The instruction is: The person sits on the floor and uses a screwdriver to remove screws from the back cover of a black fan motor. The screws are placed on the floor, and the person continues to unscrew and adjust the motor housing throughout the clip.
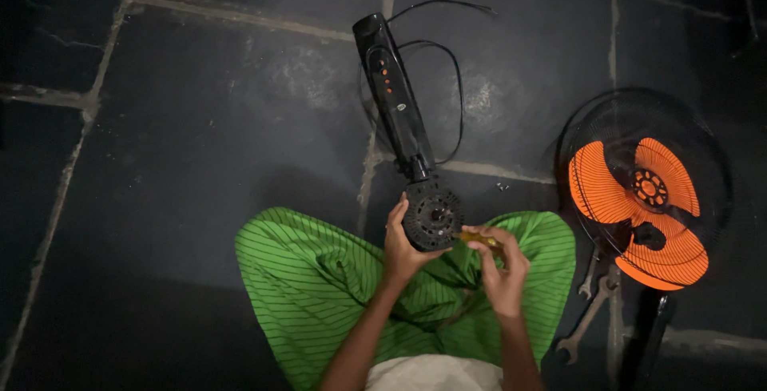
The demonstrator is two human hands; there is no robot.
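- Motor housing (432, 217), round, black and vented, sits at the near end of a long black fan column (397, 95) that lies on the stone floor (200, 135); I judge it rigid and fairly heavy, best gripped around its rim.
- Left hand (402, 246) cups the housing's left edge, fingers wrapped on it, wrist bent inward above the green lap.
- Right hand (505, 273) pinches a small yellow-handled tool (478, 238), fingers closed on it, tip at the housing's right side.
- Orange-bladed fan head (639, 199) lies well apart to my right.
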